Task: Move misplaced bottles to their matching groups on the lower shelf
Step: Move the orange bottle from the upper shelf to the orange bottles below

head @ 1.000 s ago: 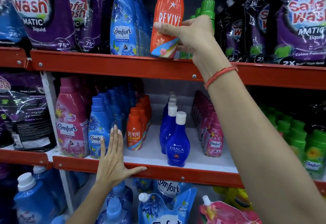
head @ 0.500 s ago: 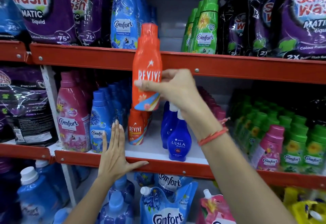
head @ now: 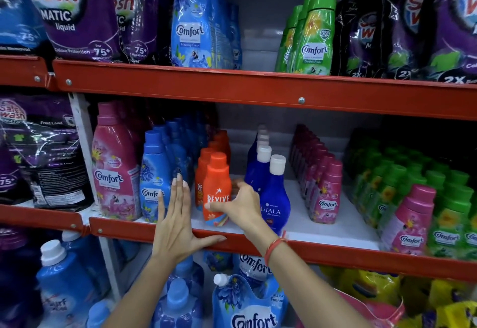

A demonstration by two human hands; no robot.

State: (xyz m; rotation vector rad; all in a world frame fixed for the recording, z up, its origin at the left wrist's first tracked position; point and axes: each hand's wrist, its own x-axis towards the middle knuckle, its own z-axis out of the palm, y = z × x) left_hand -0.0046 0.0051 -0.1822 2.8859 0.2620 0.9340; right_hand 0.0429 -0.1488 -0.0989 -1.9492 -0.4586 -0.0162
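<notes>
Views: one, head-worn, wide-angle. Position: standing close before red shelving. Facing: forward and slightly down, square to the shelf fronts. Range: near, at arm's reach; both forearms enter from the bottom edge. Coverage: three shelf levels, edges bowed by the lens. Shared coverage: not applicable, single view.

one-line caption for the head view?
Right hand sets orange Revive bottle before its row; left hand rests on shelf edge.

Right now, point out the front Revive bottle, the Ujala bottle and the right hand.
Revive bottle (head: 216,185), head view, orange body above the label.
Ujala bottle (head: 275,193), head view, blue body.
Right hand (head: 240,205), head view, back of hand.
</notes>
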